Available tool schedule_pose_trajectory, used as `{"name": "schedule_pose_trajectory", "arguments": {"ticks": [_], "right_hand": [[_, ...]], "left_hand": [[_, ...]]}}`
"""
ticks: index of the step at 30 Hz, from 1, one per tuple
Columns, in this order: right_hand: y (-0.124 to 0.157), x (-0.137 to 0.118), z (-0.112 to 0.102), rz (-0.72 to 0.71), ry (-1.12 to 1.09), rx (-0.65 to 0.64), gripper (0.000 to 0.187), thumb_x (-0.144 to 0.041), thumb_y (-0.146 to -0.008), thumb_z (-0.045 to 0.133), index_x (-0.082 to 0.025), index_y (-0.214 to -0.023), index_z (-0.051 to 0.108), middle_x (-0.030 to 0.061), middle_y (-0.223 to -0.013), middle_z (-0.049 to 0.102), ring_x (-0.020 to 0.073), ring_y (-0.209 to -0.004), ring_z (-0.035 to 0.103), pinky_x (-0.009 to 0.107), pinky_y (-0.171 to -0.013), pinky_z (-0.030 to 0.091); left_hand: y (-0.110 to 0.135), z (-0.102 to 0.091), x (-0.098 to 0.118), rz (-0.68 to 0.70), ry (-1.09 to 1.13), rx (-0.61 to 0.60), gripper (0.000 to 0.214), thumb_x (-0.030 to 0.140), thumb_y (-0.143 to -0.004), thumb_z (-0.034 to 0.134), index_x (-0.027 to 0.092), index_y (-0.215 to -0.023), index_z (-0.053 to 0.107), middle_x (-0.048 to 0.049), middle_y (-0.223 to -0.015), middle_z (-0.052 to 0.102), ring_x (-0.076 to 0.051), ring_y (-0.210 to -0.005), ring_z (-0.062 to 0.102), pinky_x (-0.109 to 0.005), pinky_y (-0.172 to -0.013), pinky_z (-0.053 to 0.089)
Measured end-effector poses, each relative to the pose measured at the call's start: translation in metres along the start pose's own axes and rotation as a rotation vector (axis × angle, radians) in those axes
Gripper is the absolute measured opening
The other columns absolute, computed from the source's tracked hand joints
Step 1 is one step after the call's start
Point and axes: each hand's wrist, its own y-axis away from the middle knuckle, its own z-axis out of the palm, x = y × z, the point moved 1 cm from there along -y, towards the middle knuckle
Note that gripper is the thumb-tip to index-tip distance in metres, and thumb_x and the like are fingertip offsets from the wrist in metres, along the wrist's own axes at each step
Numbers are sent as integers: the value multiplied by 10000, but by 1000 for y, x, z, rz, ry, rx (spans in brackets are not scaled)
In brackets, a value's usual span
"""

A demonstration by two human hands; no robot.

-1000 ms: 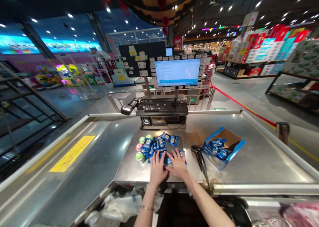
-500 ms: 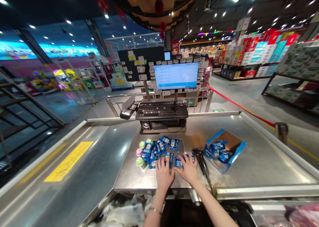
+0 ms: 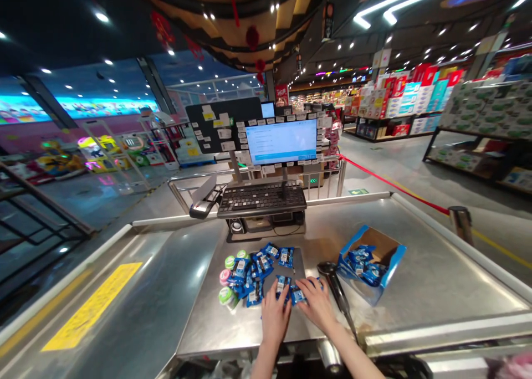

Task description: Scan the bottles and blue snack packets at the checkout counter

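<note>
Both my hands rest on a cluster of small blue snack packets [image 3: 261, 265] lying on a steel checkout counter [image 3: 415, 290]. My left hand [image 3: 275, 315] lies flat with fingers spread over the packets near the middle. My right hand [image 3: 318, 307] is beside it, fingers stretched over packets closest to a black handheld scanner [image 3: 334, 287]. Just right of the scanner lies an open blue cardboard box [image 3: 372, 262] with more blue packets inside. Small round green and pink tubs [image 3: 226, 279] sit at the left edge of the pile.
A black keyboard [image 3: 261, 197] and a lit monitor [image 3: 281, 141] ringed with paper notes stand behind the pile. A card terminal [image 3: 201, 207] is at their left. A red barrier tape [image 3: 386, 179] runs to a post [image 3: 459, 221]. Store shelves fill the right background.
Both hands slid to the right and toward me, dragging a few packets away from the pile toward the scanner. The camera tilted up slightly.
</note>
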Motion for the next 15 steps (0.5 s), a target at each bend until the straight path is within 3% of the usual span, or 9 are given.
{"name": "schedule_pose_trajectory", "arguments": {"ticks": [4, 8, 12, 15], "right_hand": [[-2, 6, 0, 27, -31, -23, 534, -282, -779, 555, -372, -1300, 478, -2, -1365, 511, 293, -1307, 327, 547, -1064, 164], [-3, 14, -3, -35, -158, -20, 539, -201, -753, 545, -349, -1271, 524, -3, -1297, 577, 254, -1243, 418, 494, -1057, 244], [-7, 13, -4, 32, -484, 208, 568, -127, -673, 540, -312, -1207, 597, 8, -1242, 617, 245, -1181, 485, 447, -1011, 367], [-13, 0, -12, 209, -859, 450, 511, -129, -633, 544, -261, -1113, 660, 26, -1165, 657, 242, -1119, 546, 426, -1008, 401]], "left_hand": [[-1, 0, 4, -23, 59, 35, 383, 250, -854, 480, 300, -1224, 563, -90, -1343, 475, -245, -1151, 515, -405, -893, 482], [-1, -1, 9, -51, 179, 92, 332, 264, -840, 507, 282, -1155, 613, -89, -1297, 504, -237, -1132, 533, -416, -921, 480], [-2, -3, 20, -139, 365, 157, 289, 302, -824, 543, 256, -1089, 647, -88, -1229, 540, -238, -1125, 540, -435, -946, 477], [-9, -9, 43, -217, 524, 237, 293, 346, -809, 571, 243, -1071, 653, -91, -1216, 539, -246, -1136, 536, -444, -957, 473]]}}
